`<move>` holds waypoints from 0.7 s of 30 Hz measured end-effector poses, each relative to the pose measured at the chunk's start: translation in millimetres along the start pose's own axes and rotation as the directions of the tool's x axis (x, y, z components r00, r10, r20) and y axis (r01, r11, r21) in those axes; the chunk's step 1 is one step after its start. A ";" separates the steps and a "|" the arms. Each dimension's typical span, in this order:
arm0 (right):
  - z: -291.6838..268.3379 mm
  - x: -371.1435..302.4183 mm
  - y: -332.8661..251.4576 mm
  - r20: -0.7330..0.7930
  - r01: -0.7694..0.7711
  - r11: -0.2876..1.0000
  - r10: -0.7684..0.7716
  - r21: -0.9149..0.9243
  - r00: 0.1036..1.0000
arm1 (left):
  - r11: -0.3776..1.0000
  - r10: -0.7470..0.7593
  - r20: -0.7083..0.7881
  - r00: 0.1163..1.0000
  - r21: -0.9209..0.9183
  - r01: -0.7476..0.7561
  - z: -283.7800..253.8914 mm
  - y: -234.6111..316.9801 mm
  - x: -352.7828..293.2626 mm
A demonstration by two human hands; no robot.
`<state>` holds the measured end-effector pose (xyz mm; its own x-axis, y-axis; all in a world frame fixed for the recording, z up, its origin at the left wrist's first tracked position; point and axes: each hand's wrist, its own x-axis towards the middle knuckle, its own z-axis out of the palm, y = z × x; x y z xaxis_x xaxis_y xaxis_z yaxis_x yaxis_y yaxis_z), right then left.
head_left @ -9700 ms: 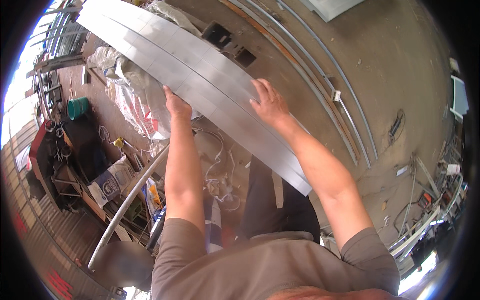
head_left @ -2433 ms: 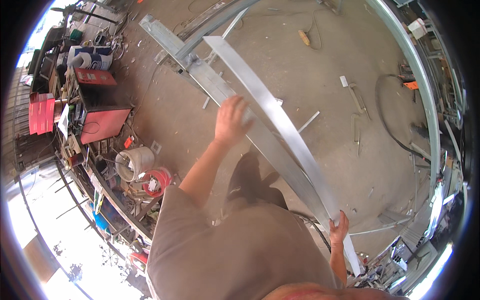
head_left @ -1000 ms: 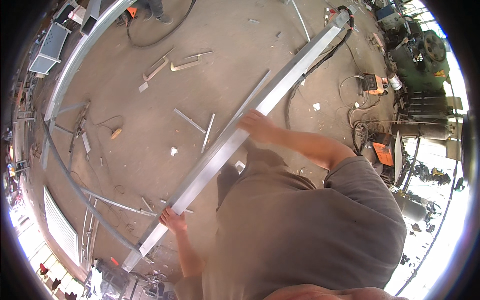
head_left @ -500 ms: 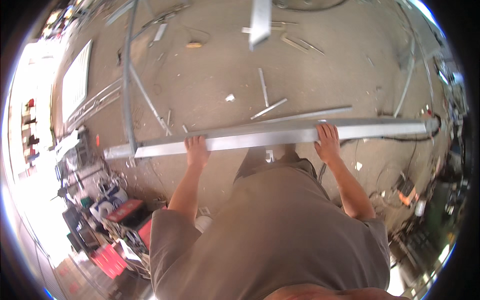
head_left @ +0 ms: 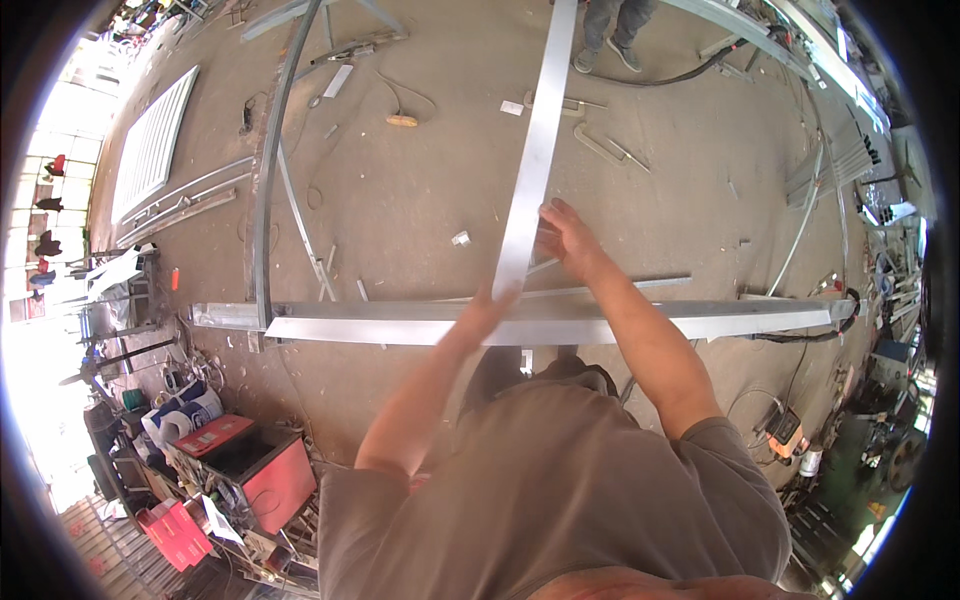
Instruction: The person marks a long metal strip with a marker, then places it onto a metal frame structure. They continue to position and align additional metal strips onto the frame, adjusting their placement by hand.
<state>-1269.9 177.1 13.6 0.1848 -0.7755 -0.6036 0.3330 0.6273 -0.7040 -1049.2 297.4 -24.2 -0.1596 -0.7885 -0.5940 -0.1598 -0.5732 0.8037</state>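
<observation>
A long silvery metal bar [head_left: 541, 150] slopes down from the top edge; its near end is close above a second metal bar [head_left: 400, 331]. My left hand [head_left: 487, 315], smeared by motion, is at the sloping bar's near end; its grip does not show. My right hand [head_left: 572, 240] is beside that bar's right edge, fingers apart, some fingertips hidden at the edge. The second bar lies crosswise in front of me along a grey beam [head_left: 225, 315], with neither hand clearly gripping it.
Another person's legs [head_left: 612, 30] stand at the far side. A grey upright beam [head_left: 268, 190] meets the crosswise beam at left. Clamps [head_left: 598, 146], a cable [head_left: 690, 74] and metal offcuts are on the floor. A red toolbox [head_left: 275, 485] is at lower left, an orange device [head_left: 787, 435] at right.
Both hands have left the crosswise bar and moved to the sloping bar, which now reaches much nearer to me. The other person's legs have come into view.
</observation>
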 end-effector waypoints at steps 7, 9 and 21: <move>73.5 14.7 14.9 -0.131 -0.043 0.999 0.042 -0.004 0.990 | 0.950 -0.047 0.000 0.999 0.309 0.045 -17.6 80.4 -54.1; 86.6 10.2 27.6 -0.096 -0.036 0.999 0.039 0.025 0.995 | 0.955 -0.060 -0.013 0.998 0.290 0.061 -32.9 76.4 -70.2; 218.5 -27.7 101.4 0.038 -0.137 0.989 0.138 -0.049 0.990 | 0.982 -0.008 -0.209 0.978 0.181 0.047 -112.9 -15.4 -156.0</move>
<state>-1039.2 246.7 40.7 0.2644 -0.6833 -0.6806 0.2585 0.7301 -0.6326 -911.9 404.0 60.0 0.0486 -0.8128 -0.5805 -0.3403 -0.5599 0.7554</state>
